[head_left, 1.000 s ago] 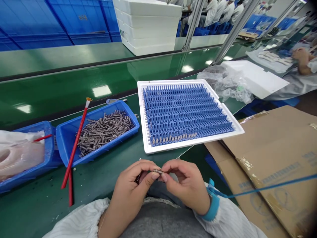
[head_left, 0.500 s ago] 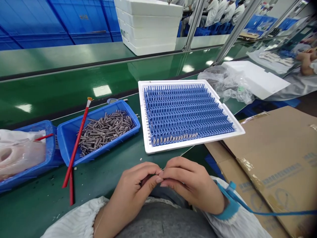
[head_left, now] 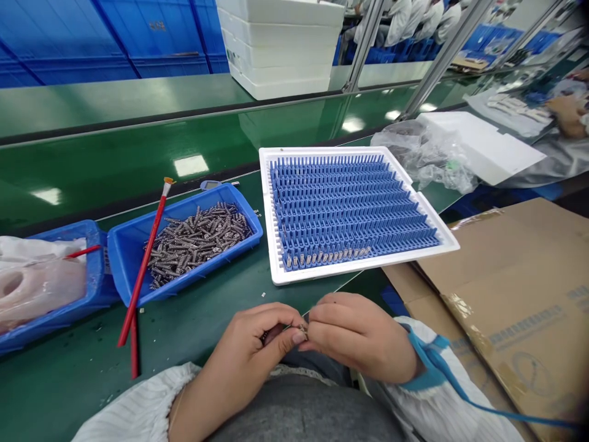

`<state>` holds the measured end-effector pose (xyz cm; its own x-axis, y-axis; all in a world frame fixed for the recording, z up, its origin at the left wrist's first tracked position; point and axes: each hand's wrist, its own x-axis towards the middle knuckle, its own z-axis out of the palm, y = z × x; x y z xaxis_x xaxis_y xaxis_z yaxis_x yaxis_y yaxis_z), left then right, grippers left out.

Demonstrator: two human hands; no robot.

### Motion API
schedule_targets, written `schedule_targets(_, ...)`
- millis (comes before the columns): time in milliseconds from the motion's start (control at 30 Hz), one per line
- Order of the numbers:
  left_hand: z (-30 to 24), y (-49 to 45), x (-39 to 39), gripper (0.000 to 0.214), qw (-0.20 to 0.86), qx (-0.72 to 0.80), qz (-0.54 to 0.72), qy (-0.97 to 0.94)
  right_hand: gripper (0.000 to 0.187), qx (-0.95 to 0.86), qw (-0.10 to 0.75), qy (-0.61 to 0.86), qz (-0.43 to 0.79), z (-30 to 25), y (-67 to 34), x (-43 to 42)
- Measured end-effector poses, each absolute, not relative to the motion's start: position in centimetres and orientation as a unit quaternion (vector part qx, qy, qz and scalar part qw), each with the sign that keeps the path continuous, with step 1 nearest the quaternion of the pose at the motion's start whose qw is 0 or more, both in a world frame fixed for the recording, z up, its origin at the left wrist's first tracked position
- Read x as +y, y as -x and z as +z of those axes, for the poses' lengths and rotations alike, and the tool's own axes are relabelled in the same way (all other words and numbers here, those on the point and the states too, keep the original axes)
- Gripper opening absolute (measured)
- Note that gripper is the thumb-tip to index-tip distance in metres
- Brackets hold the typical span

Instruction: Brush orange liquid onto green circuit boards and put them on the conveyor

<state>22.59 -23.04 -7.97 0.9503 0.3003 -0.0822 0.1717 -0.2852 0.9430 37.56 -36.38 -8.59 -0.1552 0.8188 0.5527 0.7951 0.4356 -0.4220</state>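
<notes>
My left hand is closed, thumb against forefinger, around a small dark metal spring whose tip peeks out between the fingertips. Most of that piece is hidden in the hand. Meeting it from the right, my right hand has its fingers bent and pressed together; what they pinch is hidden. Beyond the hands lies a white foam tray with rows of blue slotted holders. Several small metal pieces stand in its nearest row. To the left, a blue bin holds a heap of metal springs.
A red-handled brush leans across the bin. Another blue bin with a wrapped roll stands at far left. Cardboard lies at right, under a blue wrist cord. Plastic bags and foam boxes are behind.
My right fingers have drawn slightly right and curled, and the metal tip in my left fingers now shows. The view has shifted slightly.
</notes>
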Motion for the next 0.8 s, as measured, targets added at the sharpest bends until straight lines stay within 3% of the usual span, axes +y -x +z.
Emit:
schedule_targets(233, -7.9, -22.7, -23.1, 0.021, 0.578, 0.177, 0.044, -0.796, 0.010, -0.716, 0.443, 0.538, 0.031, -8.9, -37.2, -36.1)
schedule_targets(333, -7.9, -22.7, -23.1, 0.021, 0.588, 0.184, 0.039, -0.786, 0.020, -0.681, 0.468, 0.562, 0.038, -9.0, -36.9, -36.1)
schedule_targets(533, -8.4, -22.5, -23.2, 0.018, 0.673, 0.227, 0.040, -0.703, 0.007, -0.655, 0.507, 0.560, -0.002, -9.7, -36.1, -36.2)
schedule_targets(700, -9.7, -22.3, -23.6, 0.025, 0.769, 0.238, 0.032, -0.592, 0.016, -0.685, 0.525, 0.504, -0.038, -10.3, -36.2, -36.0)
schedule_targets(800, -9.9, -22.3, -23.6, 0.028, 0.769, 0.238, 0.034, -0.592, 0.014, -0.669, 0.560, 0.488, -0.037, -10.5, -36.1, -35.9)
